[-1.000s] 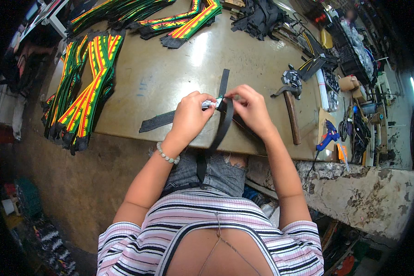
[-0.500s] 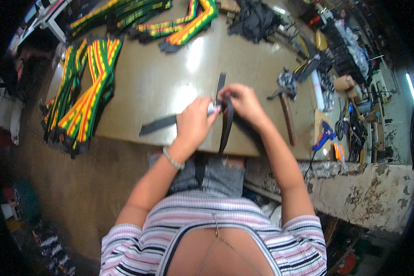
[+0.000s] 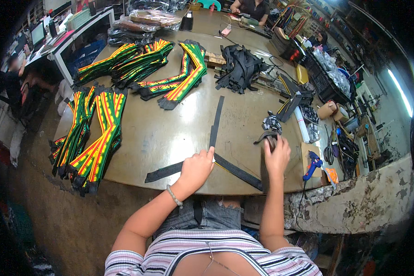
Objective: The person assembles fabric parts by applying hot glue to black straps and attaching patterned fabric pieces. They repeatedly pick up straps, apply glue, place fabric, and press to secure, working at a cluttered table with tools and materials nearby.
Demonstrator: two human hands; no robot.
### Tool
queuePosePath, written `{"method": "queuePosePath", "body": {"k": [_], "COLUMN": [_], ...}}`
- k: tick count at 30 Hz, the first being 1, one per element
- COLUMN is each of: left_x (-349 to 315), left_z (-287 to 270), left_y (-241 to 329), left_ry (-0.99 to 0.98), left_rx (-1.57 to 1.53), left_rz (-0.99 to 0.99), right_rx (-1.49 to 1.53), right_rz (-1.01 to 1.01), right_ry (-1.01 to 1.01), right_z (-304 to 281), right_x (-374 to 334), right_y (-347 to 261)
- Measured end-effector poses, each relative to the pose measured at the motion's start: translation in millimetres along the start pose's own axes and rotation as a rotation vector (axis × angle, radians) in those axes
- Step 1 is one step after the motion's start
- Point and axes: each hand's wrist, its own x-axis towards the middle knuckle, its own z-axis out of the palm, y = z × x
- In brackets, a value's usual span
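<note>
Black straps (image 3: 216, 122) lie on the table in a Y shape, with one arm pointing away, one to the left and one (image 3: 239, 172) to the near right. My left hand (image 3: 197, 169) is closed over their meeting point, its fingers hiding most of the joint; a bit of white shows at the fingertips. To the right, my right hand (image 3: 277, 156) has its fingers around a hammer (image 3: 267, 135) close to its dark head. The hand and forearm cover most of the hammer's handle. Just beyond it sits a black-and-white bundle (image 3: 272, 122).
Bundles of patterned green, yellow and red straps (image 3: 106, 131) lie at the left and far left. A heap of black straps (image 3: 241, 66) is at the back. A blue glue gun (image 3: 313, 164) rests at the right edge. Another person (image 3: 253, 10) sits across the table (image 3: 165, 133).
My right hand has left the straps and moved right onto the hammer. The straps now lie flat in a Y, with my left hand on the joint. The view has tilted up.
</note>
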Motion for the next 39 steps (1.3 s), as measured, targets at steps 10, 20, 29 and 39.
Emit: {"method": "queuePosePath", "body": {"k": [10,20,29,39], "left_x": [-30,-37,-33,-33], "left_z": [-31,-21,-29,-40], "left_y": [-17,-20,-18,-6], "left_ry": [0.223,0.214,0.104,0.356], "left_rx": [-0.403,-0.369,-0.269,-0.258], "left_rz": [-0.22,-0.228,-0.15,-0.076], "right_rx": [0.608,0.617,0.206,0.954], "right_rz": [0.211,0.003,-0.047,-0.29], "right_ry": [-0.397,-0.677,-0.213,-0.81], "right_z": [-93,-95,-45,-41], "right_x": [-32,-67,-28,-26], "right_y": [-83,-113,-14,-85]}}
